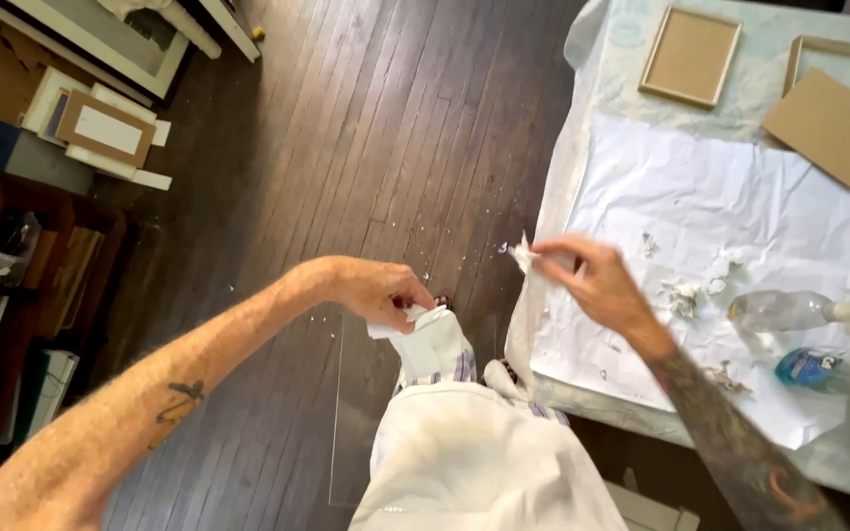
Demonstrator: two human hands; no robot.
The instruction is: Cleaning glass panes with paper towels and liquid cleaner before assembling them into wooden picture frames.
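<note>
My left hand (381, 293) is closed on a crumpled white paper towel (415, 323) over the dark wooden floor, at the top edge of a clear glass pane (346, 423) that shows faintly in front of my white apron (474, 462). My right hand (587, 275) pinches a small white paper scrap (523, 256) at the left edge of the table. The two hands are about a hand's width apart.
The table (602, 59) at right carries a wrinkled white paper sheet (740, 197), torn paper bits (681, 295), two spray bottles (779, 310) (819, 366), two wooden frames (691, 54) (838, 61) and a cardboard backing (831, 126). Frames and boards (105, 128) lie on the floor at upper left.
</note>
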